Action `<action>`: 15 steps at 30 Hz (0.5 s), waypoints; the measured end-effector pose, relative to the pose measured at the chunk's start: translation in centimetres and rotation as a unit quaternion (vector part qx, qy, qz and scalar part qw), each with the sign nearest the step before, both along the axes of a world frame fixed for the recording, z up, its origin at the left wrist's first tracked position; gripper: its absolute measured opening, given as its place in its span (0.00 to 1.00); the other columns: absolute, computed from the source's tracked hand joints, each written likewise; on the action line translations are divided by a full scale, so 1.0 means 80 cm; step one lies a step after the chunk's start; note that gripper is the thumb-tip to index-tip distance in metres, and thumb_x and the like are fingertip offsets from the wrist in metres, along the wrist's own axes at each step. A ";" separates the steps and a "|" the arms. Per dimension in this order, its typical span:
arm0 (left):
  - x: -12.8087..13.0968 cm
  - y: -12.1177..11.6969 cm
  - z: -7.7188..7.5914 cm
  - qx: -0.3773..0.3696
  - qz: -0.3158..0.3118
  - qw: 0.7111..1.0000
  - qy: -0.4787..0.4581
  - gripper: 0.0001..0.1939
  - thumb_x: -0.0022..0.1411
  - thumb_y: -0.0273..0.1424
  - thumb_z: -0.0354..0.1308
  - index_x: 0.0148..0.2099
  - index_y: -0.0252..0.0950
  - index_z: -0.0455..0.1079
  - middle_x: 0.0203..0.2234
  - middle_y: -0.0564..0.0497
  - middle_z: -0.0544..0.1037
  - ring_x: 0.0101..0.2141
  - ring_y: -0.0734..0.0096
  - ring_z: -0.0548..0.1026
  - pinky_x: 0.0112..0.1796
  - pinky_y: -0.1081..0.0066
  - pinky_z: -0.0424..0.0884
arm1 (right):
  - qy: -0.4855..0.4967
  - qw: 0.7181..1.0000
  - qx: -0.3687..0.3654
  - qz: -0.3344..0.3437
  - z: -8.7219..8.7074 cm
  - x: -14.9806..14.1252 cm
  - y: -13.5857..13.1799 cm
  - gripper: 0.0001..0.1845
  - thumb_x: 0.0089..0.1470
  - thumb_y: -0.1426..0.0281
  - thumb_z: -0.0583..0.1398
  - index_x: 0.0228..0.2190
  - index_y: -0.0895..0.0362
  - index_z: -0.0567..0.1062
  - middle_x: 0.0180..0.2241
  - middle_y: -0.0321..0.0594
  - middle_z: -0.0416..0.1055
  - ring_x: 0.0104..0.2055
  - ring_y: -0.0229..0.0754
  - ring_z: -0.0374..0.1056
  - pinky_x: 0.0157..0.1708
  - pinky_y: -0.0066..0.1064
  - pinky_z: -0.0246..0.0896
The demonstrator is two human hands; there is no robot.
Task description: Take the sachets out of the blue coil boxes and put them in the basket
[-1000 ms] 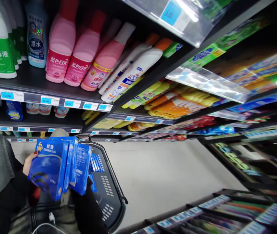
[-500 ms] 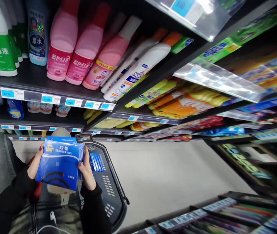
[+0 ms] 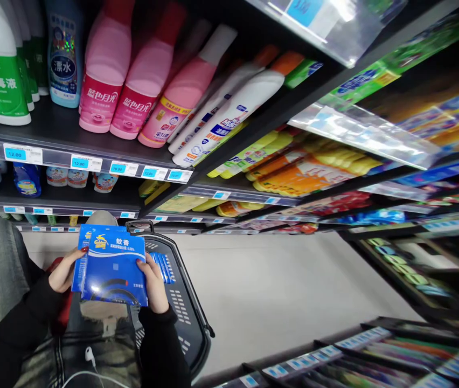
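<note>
Two flat blue mosquito coil boxes are held above my lap, one overlapping the other. My right hand (image 3: 154, 283) grips the front mosquito coil box (image 3: 112, 269) by its right edge, thumb on the printed face. Behind it, the rear mosquito coil box (image 3: 79, 272) sticks out at the left, with my left hand (image 3: 63, 272) closed on its edge. Most of the rear box is hidden by the front one. Beside my right hand stands a dark shopping basket (image 3: 173, 250), with several blue packs (image 3: 164, 268) inside.
Shelves ahead hold pink bottles (image 3: 104, 81), a white-and-green disinfectant bottle (image 3: 1, 81) and a white slanting bottle (image 3: 229, 121). Price tags line the shelf edge (image 3: 60, 156). Pale floor (image 3: 262, 285) stretches right, toward another shelf (image 3: 306, 364). An earphone (image 3: 89, 355) dangles over my lap.
The front box has slid right with my right hand, uncovering more of the rear box at the left. My left hand has shifted slightly right. The basket stays put.
</note>
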State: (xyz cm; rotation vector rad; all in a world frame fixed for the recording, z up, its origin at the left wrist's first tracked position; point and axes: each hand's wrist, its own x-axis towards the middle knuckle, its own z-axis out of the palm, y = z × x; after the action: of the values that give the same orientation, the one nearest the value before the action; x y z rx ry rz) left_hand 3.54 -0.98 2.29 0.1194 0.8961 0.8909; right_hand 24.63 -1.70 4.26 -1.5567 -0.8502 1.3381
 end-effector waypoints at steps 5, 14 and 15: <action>0.002 -0.004 0.001 -0.010 0.019 1.000 0.023 0.12 0.46 0.28 0.61 0.36 0.28 0.73 0.27 0.42 0.80 0.30 0.56 0.78 0.34 0.63 0.71 | -0.097 0.993 -0.006 -0.072 0.049 0.038 0.002 0.22 0.36 0.55 0.60 0.32 0.58 0.72 0.31 0.40 0.74 0.35 0.47 0.67 0.37 0.35 0.60; 0.014 -0.015 0.014 0.074 0.047 0.996 0.031 0.24 0.46 0.31 0.66 0.46 0.29 0.70 0.34 0.43 0.79 0.38 0.54 0.76 0.42 0.63 0.69 | -0.637 0.770 0.027 0.029 0.173 -0.054 -0.017 0.30 0.52 0.62 0.50 0.54 0.63 0.64 0.30 0.56 0.72 0.26 0.52 0.66 0.26 0.40 0.55; 0.015 -0.015 0.012 0.073 0.048 0.996 0.014 0.24 0.47 0.31 0.65 0.47 0.30 0.69 0.36 0.43 0.79 0.40 0.54 0.76 0.43 0.62 0.69 | -0.647 0.759 0.041 0.061 0.166 -0.081 -0.018 0.29 0.53 0.65 0.50 0.55 0.64 0.62 0.32 0.58 0.71 0.28 0.54 0.67 0.26 0.41 0.56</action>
State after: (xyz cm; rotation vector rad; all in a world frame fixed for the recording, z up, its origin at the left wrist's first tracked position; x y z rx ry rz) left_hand 4.71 -2.17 3.23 0.2158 0.8676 1.0460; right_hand 18.12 -3.15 17.51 -2.3142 -1.7885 0.0487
